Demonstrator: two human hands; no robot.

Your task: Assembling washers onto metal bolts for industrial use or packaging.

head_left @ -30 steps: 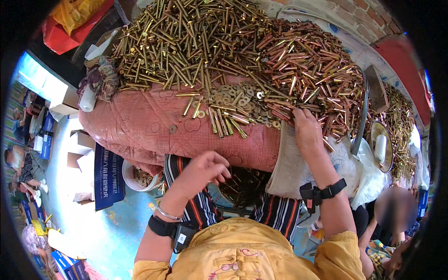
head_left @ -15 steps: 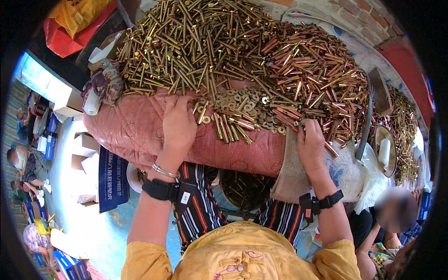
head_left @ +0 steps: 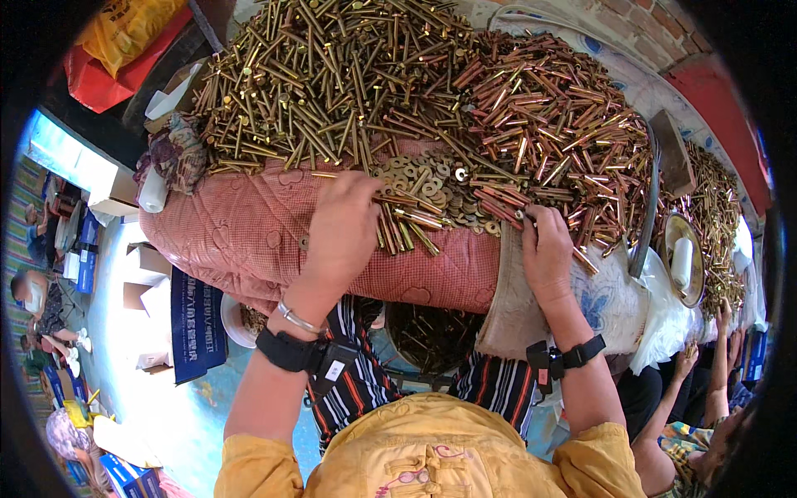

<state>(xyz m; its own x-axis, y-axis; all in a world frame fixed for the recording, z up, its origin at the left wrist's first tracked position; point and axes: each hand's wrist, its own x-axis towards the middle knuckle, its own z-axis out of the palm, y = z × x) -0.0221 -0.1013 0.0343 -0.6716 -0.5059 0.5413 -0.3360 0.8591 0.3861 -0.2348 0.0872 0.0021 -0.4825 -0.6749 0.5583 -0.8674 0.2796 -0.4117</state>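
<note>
My left hand [head_left: 342,228] is closed over the near edge of the pile, its fingers curled down. A thin brass-coloured bolt [head_left: 324,174] sticks out left of its fingertips. Beside it lie several bolts with sleeves on them [head_left: 397,228], side by side on the pink quilted cloth [head_left: 241,207]. My right hand [head_left: 548,249] pinches the near end of a reddish metal sleeve [head_left: 520,214] between thumb and fingers; the fingertips partly hide it. Between the hands is a heap of flat washers [head_left: 423,178]. Long bolts [head_left: 315,83] are piled behind, and copper-coloured sleeves [head_left: 564,108] at the right.
A dark basin [head_left: 436,336] with metal pieces sits below, between my knees. On the right are a curved grey strap [head_left: 647,207], a round metal dish [head_left: 686,257] and a plastic bag [head_left: 656,324]. Another person's arms [head_left: 689,382] reach in at the lower right. Cartons [head_left: 149,290] stand left.
My left hand has moved right, toward the washers, and a bolt now shows at its fingertips. The right hand stays at nearly the same place. The other person's arms have reached forward.
</note>
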